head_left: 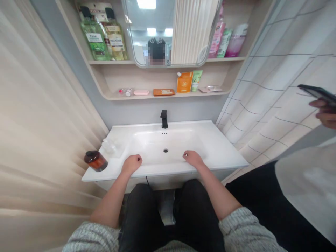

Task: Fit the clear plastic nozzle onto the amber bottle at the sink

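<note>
Left of the left hand, an amber bottle [96, 161] with a black cap appears to lie on its side on the deck of a white washbasin [223, 155]. Its long axis points toward the hand, with the base end just beside it, not touching, and the cap end away. A clear item [110, 145] sits ahead of the left hand. The left hand [131, 165] rests on the front rim, loosely curled and empty; it is the nearer hand to the bottle. A black faucet [164, 119] stands ahead, between the hands. The right hand [193, 158] rests on the rim, likewise empty. Far right, another person's hand [324, 113] holds a smartphone [319, 93].
</note>
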Motion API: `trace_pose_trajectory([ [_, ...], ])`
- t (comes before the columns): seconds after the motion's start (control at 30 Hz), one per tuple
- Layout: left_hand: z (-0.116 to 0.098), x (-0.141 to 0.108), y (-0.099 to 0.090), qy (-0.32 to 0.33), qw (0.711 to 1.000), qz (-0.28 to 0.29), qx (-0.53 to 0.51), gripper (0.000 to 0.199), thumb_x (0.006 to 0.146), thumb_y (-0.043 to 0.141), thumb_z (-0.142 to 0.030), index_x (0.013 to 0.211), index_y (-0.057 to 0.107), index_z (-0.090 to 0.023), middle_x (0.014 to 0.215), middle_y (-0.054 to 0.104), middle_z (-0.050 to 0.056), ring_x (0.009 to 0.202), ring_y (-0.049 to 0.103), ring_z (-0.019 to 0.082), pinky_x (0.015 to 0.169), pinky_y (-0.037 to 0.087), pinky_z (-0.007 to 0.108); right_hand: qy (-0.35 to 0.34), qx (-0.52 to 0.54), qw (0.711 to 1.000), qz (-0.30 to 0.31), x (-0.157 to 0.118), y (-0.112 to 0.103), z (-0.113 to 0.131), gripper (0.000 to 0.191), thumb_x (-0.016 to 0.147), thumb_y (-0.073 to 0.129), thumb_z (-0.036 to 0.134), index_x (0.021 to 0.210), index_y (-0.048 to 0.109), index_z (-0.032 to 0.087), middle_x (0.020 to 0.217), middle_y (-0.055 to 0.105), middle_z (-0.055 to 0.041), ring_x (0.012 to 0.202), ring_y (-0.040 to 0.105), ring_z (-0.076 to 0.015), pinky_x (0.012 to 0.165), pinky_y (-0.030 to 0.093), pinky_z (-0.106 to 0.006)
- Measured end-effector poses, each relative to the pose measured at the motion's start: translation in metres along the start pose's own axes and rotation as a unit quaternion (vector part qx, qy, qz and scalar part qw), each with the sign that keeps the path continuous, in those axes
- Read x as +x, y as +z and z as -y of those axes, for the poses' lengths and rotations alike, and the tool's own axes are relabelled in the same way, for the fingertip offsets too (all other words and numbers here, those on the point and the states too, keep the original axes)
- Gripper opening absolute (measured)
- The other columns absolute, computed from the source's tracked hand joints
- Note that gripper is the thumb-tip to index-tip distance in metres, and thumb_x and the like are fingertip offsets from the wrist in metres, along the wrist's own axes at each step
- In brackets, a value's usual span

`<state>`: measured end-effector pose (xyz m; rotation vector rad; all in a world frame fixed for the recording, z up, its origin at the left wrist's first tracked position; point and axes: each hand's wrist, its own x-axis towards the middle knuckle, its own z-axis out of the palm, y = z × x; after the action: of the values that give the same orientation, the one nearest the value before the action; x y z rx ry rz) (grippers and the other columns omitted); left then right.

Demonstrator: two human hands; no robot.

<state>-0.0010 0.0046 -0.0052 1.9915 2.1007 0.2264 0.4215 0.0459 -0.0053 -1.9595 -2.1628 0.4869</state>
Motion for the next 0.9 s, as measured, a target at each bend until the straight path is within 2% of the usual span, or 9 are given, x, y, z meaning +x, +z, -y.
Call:
trace_pose_trajectory([
  [0.6, -0.0018, -0.0014, -0.003, -0.005, 1.0, 0.01, -0.005, 0.031, 0.101, 0.056, -0.031, 0.104, 0.086, -0.025, 0.111, 0.086, 0.012, 0.105, 0.078, 0.028, 0.085, 0.052, 0.031, 0.012, 0.006, 1.0, 0.006, -0.003, -0.0028, 0.0021, 0.028, 0.103, 0.061, 0.027, 0.115, 0.086, 0.023, 0.121, 0.085, -0.0092, 0.114, 0.076, -0.025, 0.093, 0.051, -0.029],
  [0.9, -0.0002, -0.002, -0.0012, 0.001, 1.0, 0.0, 0.0, 0.034, 0.103, 0.051, -0.033, 0.104, 0.084, -0.026, 0.109, 0.086, 0.011, 0.102, 0.078, 0.028, 0.084, 0.052, 0.032, 0.007, 0.003, 1.0, 0.004, -0.0041, -0.003, 0.0021, 0.03, 0.102, 0.059, 0.027, 0.115, 0.086, 0.023, 0.122, 0.085, -0.0101, 0.113, 0.076, -0.0255, 0.094, 0.051, -0.03],
])
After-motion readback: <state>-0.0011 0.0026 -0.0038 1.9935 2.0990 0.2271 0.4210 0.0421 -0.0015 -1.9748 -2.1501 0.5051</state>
